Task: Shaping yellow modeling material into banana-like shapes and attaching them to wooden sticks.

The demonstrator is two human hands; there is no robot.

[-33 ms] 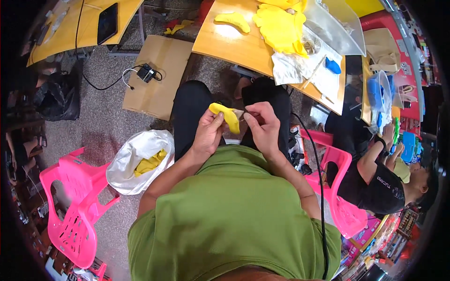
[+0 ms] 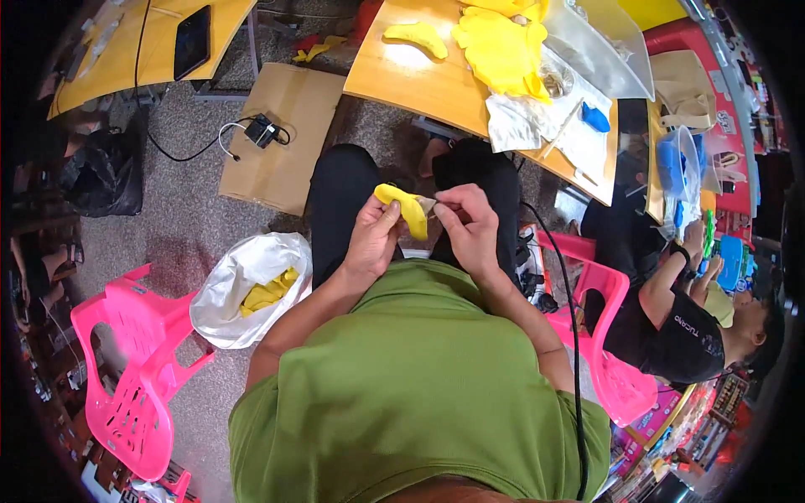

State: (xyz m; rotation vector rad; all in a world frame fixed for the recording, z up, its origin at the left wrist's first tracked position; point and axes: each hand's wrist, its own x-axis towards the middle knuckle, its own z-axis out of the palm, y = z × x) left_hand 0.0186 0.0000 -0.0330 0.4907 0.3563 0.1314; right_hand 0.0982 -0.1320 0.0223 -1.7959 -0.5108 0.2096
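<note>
In front of my lap, my left hand (image 2: pixel 374 238) is closed round a soft, curved yellow piece (image 2: pixel 411 216), thumb on top. It looks like a small banana-shaped cloth piece. A greyish-brown bit (image 2: pixel 427 204) sticks out of its right side. My right hand (image 2: pixel 471 225) pinches at the end of that bit; whatever lies between its fingertips is too small to make out. A plump yellow banana-shaped piece (image 2: pixel 417 38) lies on the wooden table (image 2: pixel 394 88) ahead, left of a heap of flat yellow pieces (image 2: pixel 503 52).
A white sack (image 2: pixel 220 314) with yellow pieces stands at my left beside a pink chair (image 2: pixel 134 335). Cardboard (image 2: pixel 272 172) with a black adapter (image 2: pixel 263 131) lies on the floor. A clear bin (image 2: pixel 616 50) is on the table. At right, a person (image 2: pixel 671 323) works near another pink chair (image 2: pixel 599 318).
My right fingertips have shifted very slightly left, toward the yellow piece. My left hand and everything else stay as they were.
</note>
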